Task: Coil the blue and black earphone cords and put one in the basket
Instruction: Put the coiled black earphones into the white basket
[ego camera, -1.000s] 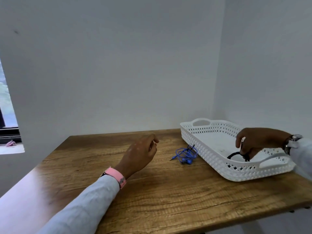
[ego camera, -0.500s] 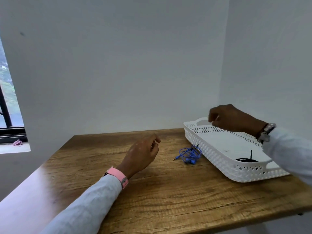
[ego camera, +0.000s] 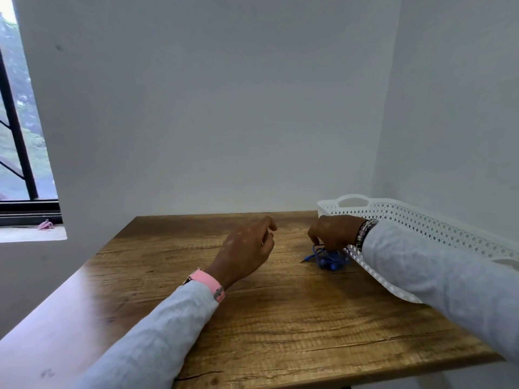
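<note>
Leftmost, a window (ego camera: 19, 130) shows at the frame's edge, with a small pink thing (ego camera: 45, 225) on its sill. Next comes the tabletop (ego camera: 280, 318), wood-grained, reaching back to the wall.

Over its middle the left hand (ego camera: 247, 252) hovers, a pink band (ego camera: 209, 284) on the wrist. Its fingers (ego camera: 266, 224) hang loosely curled and hold nothing.

Further right, near the far right corner of the tabletop, the blue cord (ego camera: 327, 258) lies in a loose bundle, its plug end pointing left and its far side just beside the basket wall. The right hand (ego camera: 334, 231) is down on top of it, a beaded bracelet (ego camera: 365, 234) at the wrist. Its fingers (ego camera: 316, 240) curl down into the upper loops and seem to pinch them, though the contact itself is hidden under the hand.

At the right edge sits the white basket (ego camera: 421, 220). The right sleeve covers its inside, so the black cord cannot be seen now.

The step in hand looks like picking up the blue cord to coil it. The risk is in the tangle: lifting by a single loop could tighten a knot or let the earbuds drag and catch in the basket's lattice. A grip on too few strands may also drop the bundle.
</note>
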A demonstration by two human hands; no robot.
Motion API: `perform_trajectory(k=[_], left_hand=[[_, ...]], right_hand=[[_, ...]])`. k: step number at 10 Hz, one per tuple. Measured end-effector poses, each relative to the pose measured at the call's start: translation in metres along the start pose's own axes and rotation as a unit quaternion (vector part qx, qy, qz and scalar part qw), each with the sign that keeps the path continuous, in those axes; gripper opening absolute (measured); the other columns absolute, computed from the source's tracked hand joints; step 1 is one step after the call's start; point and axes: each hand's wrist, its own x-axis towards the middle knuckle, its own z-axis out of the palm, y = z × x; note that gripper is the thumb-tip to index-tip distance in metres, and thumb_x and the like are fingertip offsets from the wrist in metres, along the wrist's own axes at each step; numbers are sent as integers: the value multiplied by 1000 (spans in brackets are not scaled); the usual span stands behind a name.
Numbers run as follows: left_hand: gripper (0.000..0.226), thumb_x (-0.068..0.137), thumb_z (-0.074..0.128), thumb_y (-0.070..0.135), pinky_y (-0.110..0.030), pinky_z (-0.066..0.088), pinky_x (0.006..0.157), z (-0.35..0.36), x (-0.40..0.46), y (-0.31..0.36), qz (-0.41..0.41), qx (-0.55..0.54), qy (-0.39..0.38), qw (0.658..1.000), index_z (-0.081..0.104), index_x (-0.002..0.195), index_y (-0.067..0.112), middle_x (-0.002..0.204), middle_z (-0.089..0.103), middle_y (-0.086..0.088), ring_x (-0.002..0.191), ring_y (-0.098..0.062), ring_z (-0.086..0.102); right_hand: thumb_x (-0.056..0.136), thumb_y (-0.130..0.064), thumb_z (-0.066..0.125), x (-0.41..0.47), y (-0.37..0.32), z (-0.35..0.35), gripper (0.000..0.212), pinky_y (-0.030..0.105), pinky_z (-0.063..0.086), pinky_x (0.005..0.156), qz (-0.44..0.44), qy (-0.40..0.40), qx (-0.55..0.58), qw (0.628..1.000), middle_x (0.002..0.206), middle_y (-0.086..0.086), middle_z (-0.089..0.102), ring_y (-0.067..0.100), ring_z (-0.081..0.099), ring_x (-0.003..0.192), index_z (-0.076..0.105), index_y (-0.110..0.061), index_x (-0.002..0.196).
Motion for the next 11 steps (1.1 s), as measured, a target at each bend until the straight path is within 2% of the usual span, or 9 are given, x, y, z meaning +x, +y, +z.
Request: perform_trajectory(k=[1, 3, 4, 5, 6, 7, 8, 10, 11], left_hand=[[17, 90, 51, 18, -32, 49, 64, -2, 0, 1, 5, 5, 6, 1000, 58, 106, 15, 80, 64, 2, 71, -12, 57], [17, 91, 51, 17, -30, 48, 64, -4, 0, 0, 8, 0, 10, 1000, 58, 106, 14, 80, 62, 2, 71, -12, 57], [17, 91, 52, 17, -29, 48, 62, -4, -1, -1, 4, 1, 9, 1000, 58, 106, 14, 80, 63, 2, 69, -11, 57], [16, 91, 52, 17, -30, 47, 59, -4, -1, -2, 1, 3, 12, 1000, 58, 106, 15, 77, 63, 2, 65, -10, 55], [16, 90, 51, 17, -27, 41, 56, -5, -1, -4, -8, 3, 18, 1000, 58, 104, 15, 74, 61, 4, 61, -5, 51], [16, 90, 51, 16, -25, 37, 57, -5, -1, -4, -11, 1, 21, 1000, 58, 104, 15, 73, 60, 5, 61, -4, 50], [16, 90, 51, 15, -23, 39, 58, -6, -1, -4, -7, 1, 28, 1000, 58, 104, 14, 75, 62, 2, 64, -6, 52], [15, 90, 52, 13, -26, 46, 63, -10, -2, -5, -3, 9, 60, 998, 59, 103, 13, 80, 61, 3, 70, -11, 56], [14, 90, 52, 13, -28, 48, 68, -10, -1, -7, 5, 12, 82, 997, 58, 103, 11, 85, 60, 3, 78, -12, 56]], right_hand=[[84, -2, 57, -2, 3, 1, 26, 23, 42, 62, -11, 9, 19, 1000, 118, 13, 60, 26, 60, 102, 62, -6, 109], [79, -8, 64, -11, 26, -28, 23, 29, 47, 72, -19, 62, 167, 984, 93, 1, 61, 18, 58, 82, 62, -15, 100], [80, -2, 64, -23, 52, -51, 22, 27, 56, 62, 14, 134, 318, 938, 88, 7, 66, 9, 65, 61, 59, -12, 99], [81, 2, 62, -29, 75, -56, 21, 32, 59, 64, 58, 184, 398, 897, 85, 10, 65, 14, 66, 64, 57, -8, 99], [81, 8, 60, -38, 108, -40, 23, 42, 61, 67, 151, 205, 519, 816, 85, 21, 62, 32, 64, 72, 51, -3, 99], [82, 13, 57, -41, 121, -15, 20, 35, 61, 53, 202, 136, 564, 789, 80, 23, 57, 32, 60, 66, 49, -1, 94], [82, 9, 58, -42, 128, 28, 14, 22, 55, 46, 243, -38, 451, 858, 77, 12, 62, 25, 65, 68, 57, -5, 79], [81, -4, 63, -32, 133, 56, 9, 28, 56, 63, 280, -137, 368, 876, 70, 8, 68, 21, 66, 68, 67, -6, 73], [83, -10, 60, -33, 129, 49, 12, 19, 52, 54, 263, -147, 306, 903, 80, 6, 66, 15, 62, 68, 66, -12, 72]])
